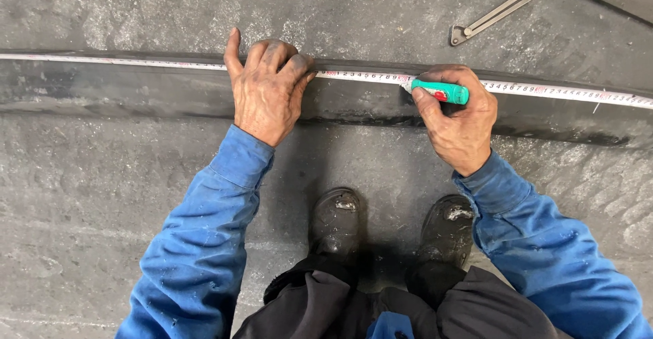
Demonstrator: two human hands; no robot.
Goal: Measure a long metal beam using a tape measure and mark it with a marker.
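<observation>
left hand (266, 89) pressed flat on tape (544, 91) | right hand (457, 111) gripped marker (441, 91), tip at tape | steel bar (136, 91) beneath | one faint mark far right, marking unfinished

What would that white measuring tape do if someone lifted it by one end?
The measuring tape is a long thin strip lying flat along the dark metal beam, so it would probably sag and flex. It looks light. The left hand presses on it, suggesting it slides easily.
</observation>
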